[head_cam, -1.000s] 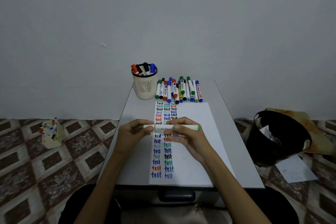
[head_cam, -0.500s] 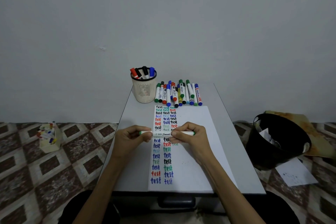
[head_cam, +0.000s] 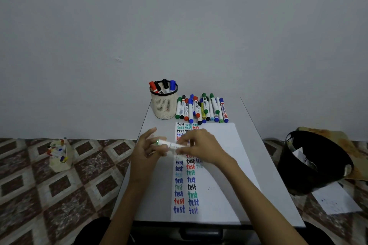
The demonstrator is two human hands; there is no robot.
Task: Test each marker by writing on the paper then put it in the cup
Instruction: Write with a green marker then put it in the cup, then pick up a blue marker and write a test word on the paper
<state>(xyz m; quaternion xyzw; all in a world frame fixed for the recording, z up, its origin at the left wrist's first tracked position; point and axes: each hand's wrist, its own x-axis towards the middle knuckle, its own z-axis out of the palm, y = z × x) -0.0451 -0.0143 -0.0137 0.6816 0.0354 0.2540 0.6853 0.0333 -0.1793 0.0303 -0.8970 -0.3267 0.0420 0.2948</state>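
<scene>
A white marker with a green end (head_cam: 168, 144) lies crosswise above the paper (head_cam: 219, 165), gripped by my right hand (head_cam: 201, 145) at its right part. My left hand (head_cam: 146, 150) is beside the green end with its fingers spread; the blur hides whether they touch it. The paper carries columns of the word "test" in several colours. A cream mesh cup (head_cam: 164, 105) stands at the table's back left with red, black and blue markers in it. To the right of the cup lies a row of several capped markers (head_cam: 202, 109).
The small grey table (head_cam: 151, 195) ends at the wall behind and drops to patterned floor on both sides. A black bin (head_cam: 314, 165) stands on the floor at the right, with a loose sheet near it. A small box of markers (head_cam: 58, 155) sits on the floor at the left.
Both hands pinched the marker's ends before. Now my left hand has spread its fingers, and my right hand has slid along the marker, which is slightly tilted and nearer the cup.
</scene>
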